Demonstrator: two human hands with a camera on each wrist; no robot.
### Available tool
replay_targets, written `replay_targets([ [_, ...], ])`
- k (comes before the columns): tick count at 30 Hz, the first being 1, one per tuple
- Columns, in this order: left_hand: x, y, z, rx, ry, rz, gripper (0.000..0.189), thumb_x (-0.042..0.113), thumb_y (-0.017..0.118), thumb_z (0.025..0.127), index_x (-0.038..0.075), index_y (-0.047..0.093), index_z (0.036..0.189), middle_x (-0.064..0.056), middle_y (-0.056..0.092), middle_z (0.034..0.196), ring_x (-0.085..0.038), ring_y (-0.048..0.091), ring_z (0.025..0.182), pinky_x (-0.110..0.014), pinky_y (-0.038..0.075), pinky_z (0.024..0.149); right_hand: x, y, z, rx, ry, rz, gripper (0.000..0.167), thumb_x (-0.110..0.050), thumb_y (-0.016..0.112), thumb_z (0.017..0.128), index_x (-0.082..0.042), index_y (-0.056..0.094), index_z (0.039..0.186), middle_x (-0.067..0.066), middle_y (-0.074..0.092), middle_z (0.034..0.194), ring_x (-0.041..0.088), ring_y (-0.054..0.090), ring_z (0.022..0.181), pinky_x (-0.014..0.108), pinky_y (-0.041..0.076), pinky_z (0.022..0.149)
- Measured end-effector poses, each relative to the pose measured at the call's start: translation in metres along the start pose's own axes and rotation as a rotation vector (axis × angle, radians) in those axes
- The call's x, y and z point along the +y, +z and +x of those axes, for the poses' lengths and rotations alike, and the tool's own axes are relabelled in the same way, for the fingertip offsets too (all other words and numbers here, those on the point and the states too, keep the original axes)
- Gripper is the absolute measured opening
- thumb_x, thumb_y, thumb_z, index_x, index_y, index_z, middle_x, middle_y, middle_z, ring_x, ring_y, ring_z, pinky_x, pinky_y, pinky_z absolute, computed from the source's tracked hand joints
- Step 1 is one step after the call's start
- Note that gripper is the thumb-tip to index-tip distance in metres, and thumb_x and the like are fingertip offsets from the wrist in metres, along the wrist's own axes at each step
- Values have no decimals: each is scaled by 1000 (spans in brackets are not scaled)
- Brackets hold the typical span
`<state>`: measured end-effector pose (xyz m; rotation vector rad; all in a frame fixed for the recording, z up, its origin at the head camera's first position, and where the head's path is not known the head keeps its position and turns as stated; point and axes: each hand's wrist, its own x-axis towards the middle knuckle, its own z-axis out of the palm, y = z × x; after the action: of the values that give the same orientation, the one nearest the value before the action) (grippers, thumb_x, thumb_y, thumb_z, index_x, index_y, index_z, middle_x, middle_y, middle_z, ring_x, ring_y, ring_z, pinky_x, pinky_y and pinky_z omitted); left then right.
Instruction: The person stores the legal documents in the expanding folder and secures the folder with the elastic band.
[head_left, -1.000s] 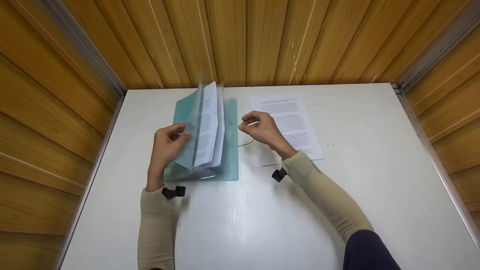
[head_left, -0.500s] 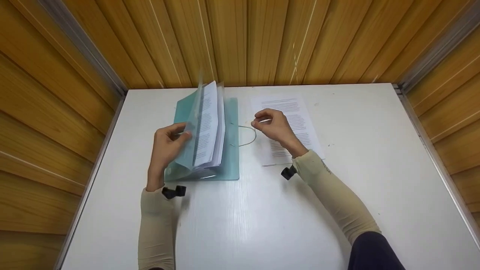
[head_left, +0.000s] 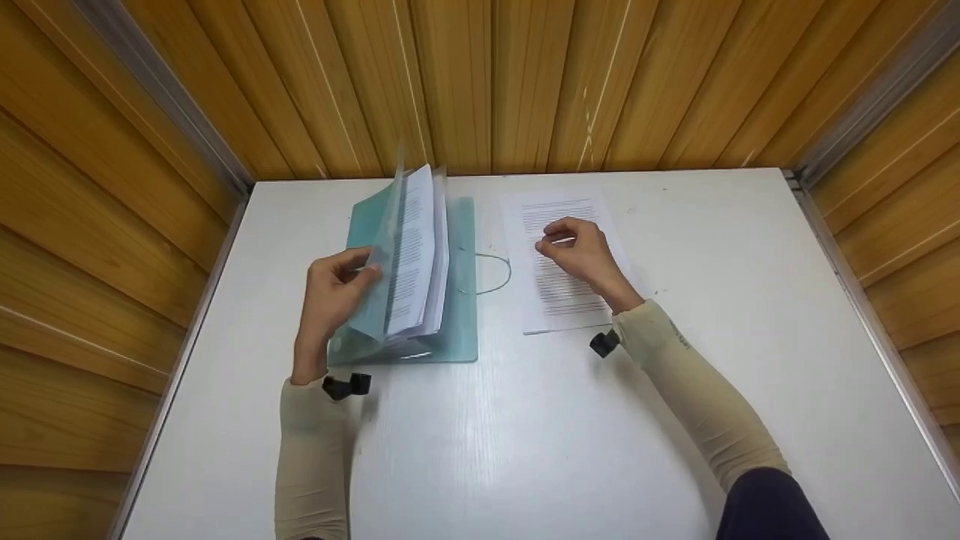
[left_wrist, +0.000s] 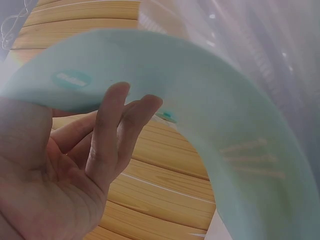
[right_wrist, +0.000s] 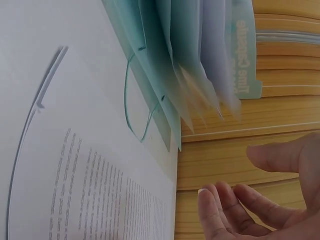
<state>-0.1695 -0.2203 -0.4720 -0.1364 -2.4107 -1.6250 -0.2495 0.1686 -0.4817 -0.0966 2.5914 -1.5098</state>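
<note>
Fingers (left_wrist: 107, 130) of left hand (head_left: 330, 292) pinch raised cover (head_left: 371, 315) of teal folder (head_left: 463, 330), papers (head_left: 416, 225) leaning inside. Right hand (head_left: 581, 255) loosely bent, holding nothing, above printed paper (head_left: 566, 304). Cord loop (head_left: 508, 274) between, at folder's edge. White table (head_left: 480, 442) beneath.

Paper (head_left: 555, 296) partly behind right hand (head_left: 582, 251)

1. Folder (head_left: 463, 322): teal, bearing a darker teal oval mark (left_wrist: 56, 78).
2. Cord (right_wrist: 126, 95): teal-green.
3. Papers in the folder (head_left: 412, 247): white, rows of dark print.
4. Loose paper (head_left: 529, 300): white, dark printed lines.
5. Table (head_left: 480, 450): white, faintly streaked.
6. Walls (head_left: 450, 82): golden-brown planks, dark seams.
7. Forearm sleeves (head_left: 313, 465): beige.
8. Upper sleeve (head_left: 772, 506): dark navy.
9. Wrist cameras (head_left: 360, 384): black.
</note>
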Motion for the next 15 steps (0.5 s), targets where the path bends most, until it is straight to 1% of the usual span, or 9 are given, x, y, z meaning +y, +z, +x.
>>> replay_targets([
  [8,-1,-1,1,-11,-9,1,30,2,71,97,-2,76,127,-20,78,119,-18,77,91,-19,58,74,15,-18,4,27,-8,-53,38,-22,76,98,-1,69,130,18,69,127,34,70,117,44,57,98],
  [11,0,-1,2,-8,-10,-3,30,2,71,98,-2,76,127,-20,78,119,-14,76,89,-20,58,72,19,-25,5,38,3,-70,39,-22,76,98,-1,68,131,19,68,127,35,69,118,46,57,99],
  [15,-1,-2,2,-10,-15,-6,30,4,72,98,-1,76,128,-19,78,120,-13,75,89,-19,58,73,27,-33,8,46,19,-92,43,-21,75,98,3,66,133,21,67,129,37,68,119,49,56,102],
])
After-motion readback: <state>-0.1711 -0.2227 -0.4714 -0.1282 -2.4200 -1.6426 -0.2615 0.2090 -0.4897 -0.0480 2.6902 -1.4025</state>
